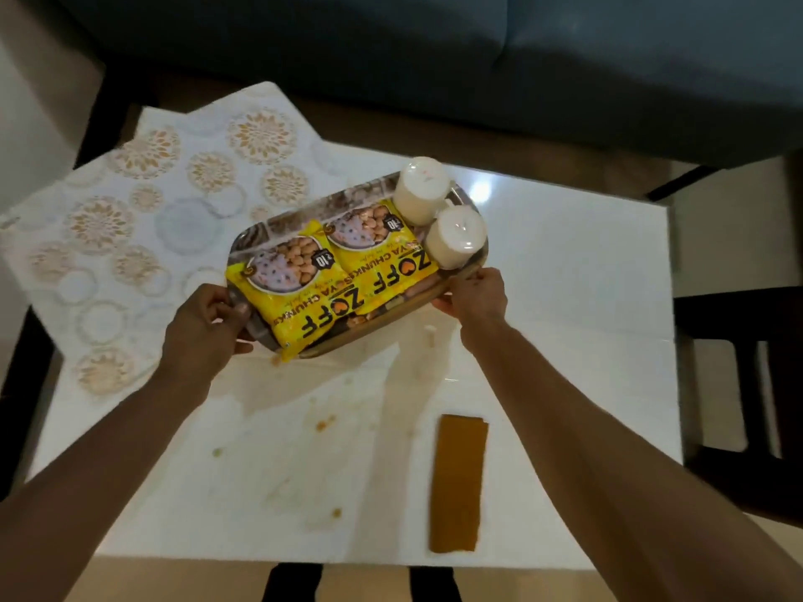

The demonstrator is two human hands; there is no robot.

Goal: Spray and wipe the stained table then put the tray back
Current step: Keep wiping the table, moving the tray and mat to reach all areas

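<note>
I hold a rectangular tray with both hands above the white table. My left hand grips its near left end and my right hand grips its near right edge. On the tray lie two yellow snack packets and two white candles stand at its far right. Brownish stains and smears mark the table below and in front of the tray. A folded mustard-coloured cloth lies on the table at the near right. No spray bottle is in view.
A patterned white and gold mat covers a surface to the left, beside the table. A dark blue sofa runs along the far side. A dark chair stands at the right.
</note>
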